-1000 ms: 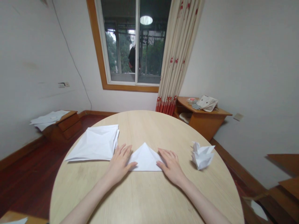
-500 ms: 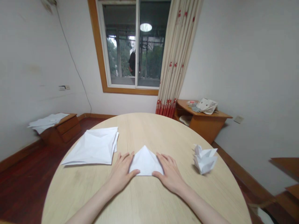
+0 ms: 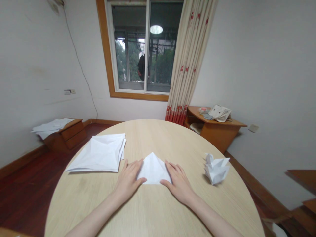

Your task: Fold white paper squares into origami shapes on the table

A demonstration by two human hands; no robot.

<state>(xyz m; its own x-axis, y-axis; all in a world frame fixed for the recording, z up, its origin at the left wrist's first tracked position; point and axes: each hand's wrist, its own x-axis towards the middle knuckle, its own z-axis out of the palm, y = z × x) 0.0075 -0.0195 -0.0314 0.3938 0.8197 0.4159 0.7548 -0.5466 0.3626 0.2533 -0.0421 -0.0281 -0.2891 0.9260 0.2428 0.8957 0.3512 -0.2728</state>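
Observation:
A folded sheet of white paper (image 3: 153, 169) with a pointed top and a straight near edge lies in the middle of the table. My left hand (image 3: 129, 177) holds its left side, thumb at the lower left corner and fingers along the slanted edge. On the opposite side my right hand (image 3: 179, 181) has the same hold, its thumb by the lower right corner. Both palms face down, close to the tabletop. The paper's outer corners are hidden under the hands.
The round wooden table (image 3: 153, 214) bears a stack of white paper (image 3: 101, 153) on the left and a folded paper figure (image 3: 216, 169) on the right. Beyond stand a low drawer cabinet (image 3: 74, 133), a corner cabinet (image 3: 217, 133) and a curtain (image 3: 187, 65) beside the window.
Both hands keep their hold on the paper with hardly any movement. The view has shifted slightly.

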